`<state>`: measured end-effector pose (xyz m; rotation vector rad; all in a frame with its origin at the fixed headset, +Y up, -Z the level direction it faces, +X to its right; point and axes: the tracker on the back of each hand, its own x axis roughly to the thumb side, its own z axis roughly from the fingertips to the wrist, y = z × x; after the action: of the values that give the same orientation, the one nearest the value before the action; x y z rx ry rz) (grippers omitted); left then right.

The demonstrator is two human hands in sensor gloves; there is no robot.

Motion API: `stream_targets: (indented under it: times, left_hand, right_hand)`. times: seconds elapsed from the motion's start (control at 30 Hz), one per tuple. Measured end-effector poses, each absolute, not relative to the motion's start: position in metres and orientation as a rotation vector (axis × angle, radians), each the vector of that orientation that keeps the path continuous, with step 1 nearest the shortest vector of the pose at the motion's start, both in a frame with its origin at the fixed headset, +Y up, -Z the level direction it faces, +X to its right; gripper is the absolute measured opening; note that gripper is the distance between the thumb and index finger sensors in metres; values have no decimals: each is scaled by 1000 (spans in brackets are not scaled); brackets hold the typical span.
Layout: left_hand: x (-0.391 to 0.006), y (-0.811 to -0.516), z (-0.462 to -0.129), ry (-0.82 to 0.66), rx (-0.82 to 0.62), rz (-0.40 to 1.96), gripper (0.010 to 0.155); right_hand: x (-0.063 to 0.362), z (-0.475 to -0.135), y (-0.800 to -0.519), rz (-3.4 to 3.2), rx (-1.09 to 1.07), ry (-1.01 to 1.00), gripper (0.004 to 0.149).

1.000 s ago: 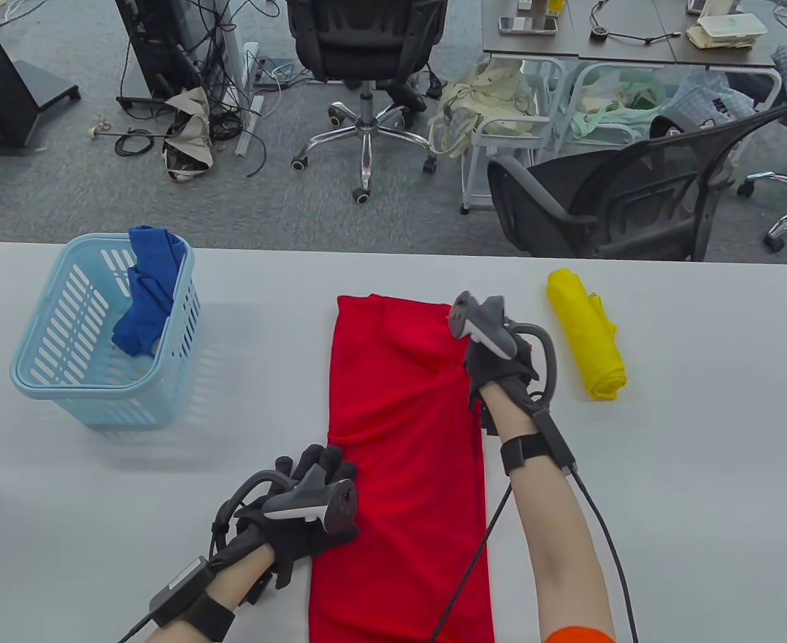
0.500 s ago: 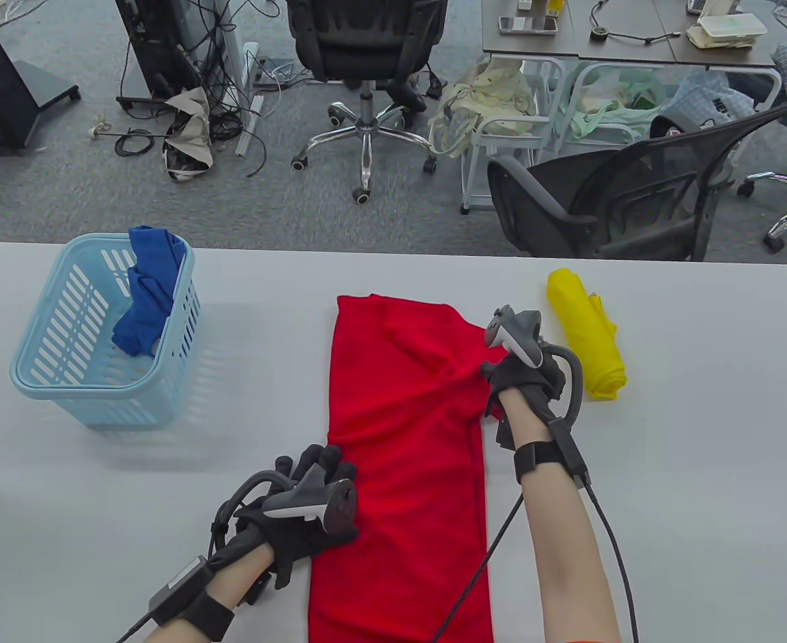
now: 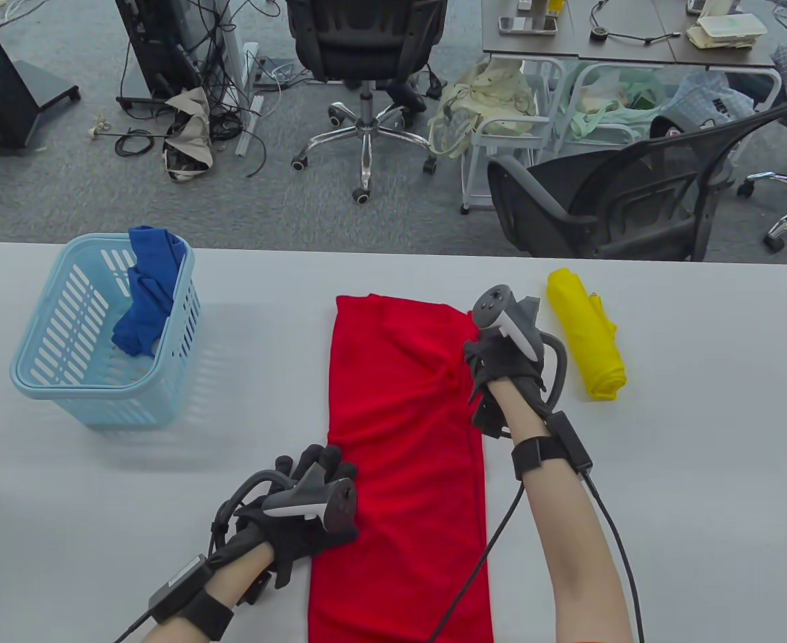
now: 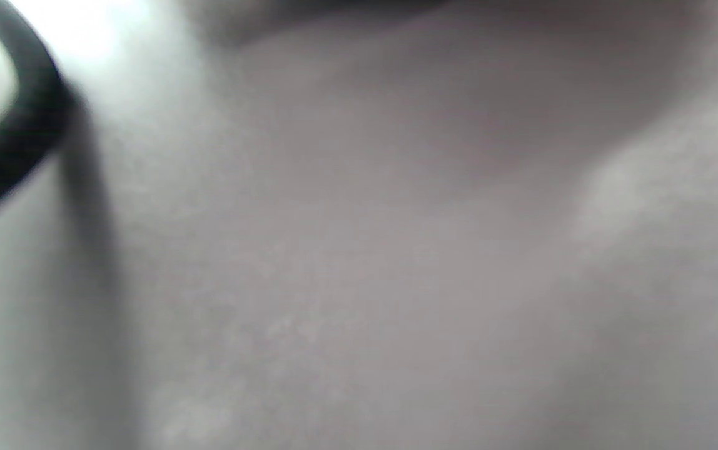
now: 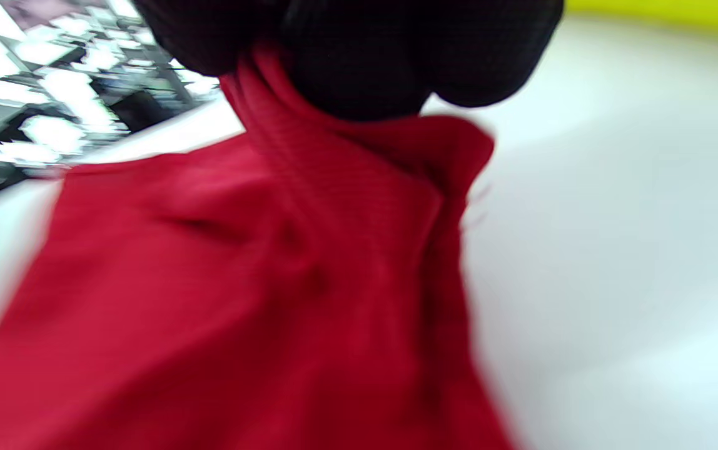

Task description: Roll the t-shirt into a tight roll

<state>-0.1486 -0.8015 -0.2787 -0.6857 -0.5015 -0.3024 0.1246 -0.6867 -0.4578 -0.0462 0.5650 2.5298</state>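
No readable writing or labels on anything; red t-shirt (image 3: 403,462) lies folded into a long strip down the middle of the worktop (image 3: 701,469); right hand (image 3: 507,362) bunches its far right edge, fingers (image 5: 359,69) closed tight on a raised pinch of red cloth; left hand (image 3: 299,516) rests on the strip's near left edge, finger spread cannot be told, wrist view only blur; yellow roll (image 3: 587,341) just right of right hand; blue basket (image 3: 45,375) far left holds blue cloth (image 3: 149,295)

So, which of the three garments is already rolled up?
The yellow one, lying right of the flat red shirt; the blue one hangs crumpled in the basket.
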Motion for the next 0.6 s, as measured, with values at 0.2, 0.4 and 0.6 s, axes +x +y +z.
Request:
stream_targets:
  times: [0.2,0.4,0.6]
  left_hand:
    - [-148,-801,-279,-500,-682,-302,86]
    - [-148,-801,-279,-497,-673,-302,86]
    - [-152,-798,-283,-430,-603,-301,85]
  right_hand:
    - [84,-432,-673,2491,279,680,62]
    - [42,-413,-730,2877,520,1059,72]
    - [36,-431,-772,3107,407,1162,77]
